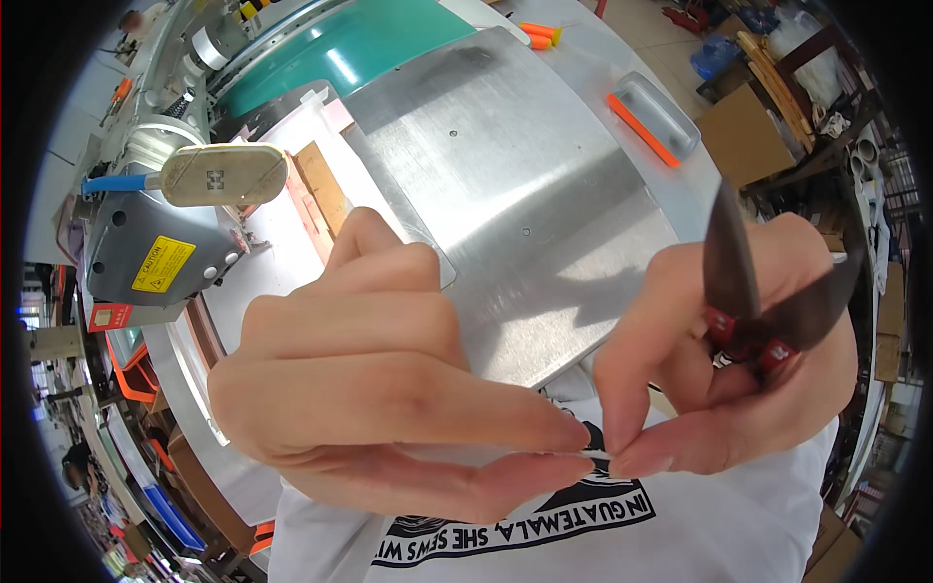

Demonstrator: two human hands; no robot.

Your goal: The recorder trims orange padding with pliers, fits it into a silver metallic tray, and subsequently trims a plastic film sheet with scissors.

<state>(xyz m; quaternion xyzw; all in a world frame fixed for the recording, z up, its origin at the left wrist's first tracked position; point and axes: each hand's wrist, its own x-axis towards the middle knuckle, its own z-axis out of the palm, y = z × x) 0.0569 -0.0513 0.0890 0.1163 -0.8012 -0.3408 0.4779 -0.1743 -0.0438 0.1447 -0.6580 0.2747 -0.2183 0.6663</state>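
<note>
My left hand (360, 389) is closed, with its thumb and index fingertips pinched on a small thin whitish piece (596, 454). The thumb and index finger of my right hand (768, 428) meet at the other end of that piece. Curled in the right palm is a pair of scissors (731, 257), its dark blades spread apart and pointing up, with red showing near the pivot. Its handles are mostly hidden by my fingers. Both hands are held above a white shirt (719, 515) with a black print, just off the near edge of a metal plate (525, 146).
At the left stands a grey machine head (146, 248) with a yellow label; an oval pad (222, 176) on a blue arm juts beside it. A wooden strip (321, 185) lies near the plate. Farther back are a teal sheet (340, 58) and a clear tray (661, 112) with an orange edge.
</note>
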